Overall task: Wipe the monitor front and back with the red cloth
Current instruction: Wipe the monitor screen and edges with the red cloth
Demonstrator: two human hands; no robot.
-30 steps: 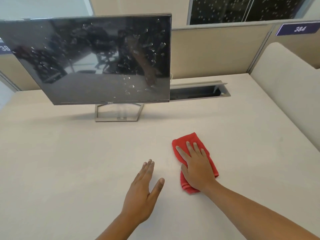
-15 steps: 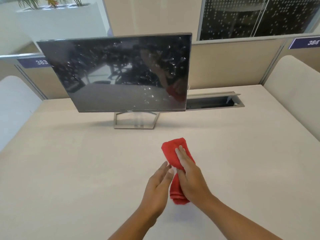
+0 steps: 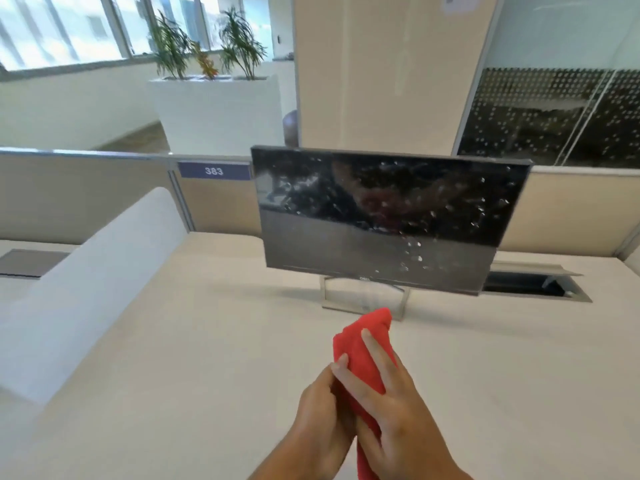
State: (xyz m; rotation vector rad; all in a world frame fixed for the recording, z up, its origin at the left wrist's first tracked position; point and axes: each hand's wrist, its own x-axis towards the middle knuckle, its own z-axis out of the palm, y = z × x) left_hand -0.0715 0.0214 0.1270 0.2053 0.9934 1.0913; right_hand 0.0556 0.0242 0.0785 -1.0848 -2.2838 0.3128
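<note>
The beige desk (image 3: 173, 375) fills the near half of the view. At its far edge stand low beige partition panels (image 3: 86, 195), and behind them a wide pillar (image 3: 381, 71) rises. To the far left there is a white planter box (image 3: 221, 112) with green plants in it. On the left side of the desk a white rounded divider (image 3: 97, 271) runs from near to far.

The monitor (image 3: 381, 220) stands at the far middle of the desk, with its front turned to the person. Its screen is dark and carries many small pale spots (most of them on the right half). Below it is a silver frame stand (image 3: 346, 308). Just right of the monitor, partly behind its lower corner, a cable hatch (image 3: 533, 285) in the desk is open.

Both hands are at the near middle, pressed close together around the red cloth (image 3: 374, 323). The right hand (image 3: 398, 420) grips it: the fingers (image 3: 372, 351) lie long and a little spread over the top, and the thumb lies on its left side. The left hand (image 3: 318, 420) is curled against the lower left part of the cloth and holds it; its fingertips are hidden.

The cloth is bunched, raised above the desk, and its far end sticks out beyond the fingers toward the stand. It is near of the monitor and does not touch the screen.

A small blue plate (image 3: 213, 171) on the partition, left of the monitor, shows 383.
</note>
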